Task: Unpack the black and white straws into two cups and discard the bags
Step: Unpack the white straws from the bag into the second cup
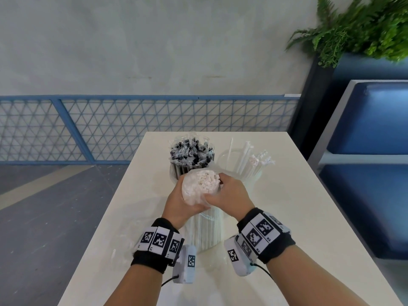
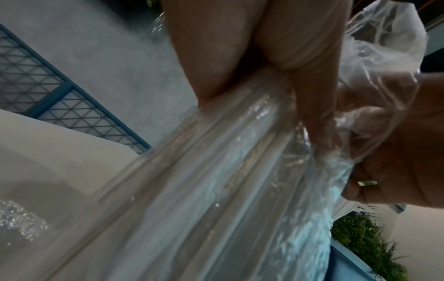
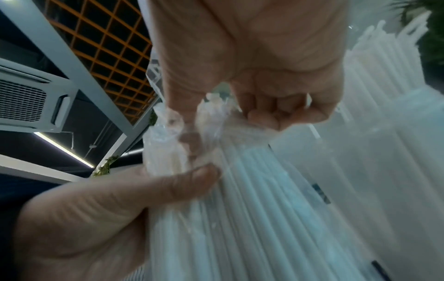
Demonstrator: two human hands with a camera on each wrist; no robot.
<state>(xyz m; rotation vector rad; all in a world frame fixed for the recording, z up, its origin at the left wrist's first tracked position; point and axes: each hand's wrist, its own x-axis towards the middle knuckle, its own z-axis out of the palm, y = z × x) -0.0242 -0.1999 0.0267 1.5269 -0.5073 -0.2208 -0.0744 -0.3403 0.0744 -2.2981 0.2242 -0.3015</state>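
A clear bag of white straws stands upright on the white table, its top open and the straw ends showing. My left hand grips the bundle near the top from the left. From the right, my right hand pinches the loose plastic at the bag's mouth, and its fingers are curled into the film. Behind stands a cup of black straws. To its right a clear cup holds a few white straws. Pressed against my left fingers are the bagged straws.
A crumpled empty clear bag lies on the table by my left wrist. A blue mesh fence runs behind the table. Blue cushioned seating and a fern stand to the right.
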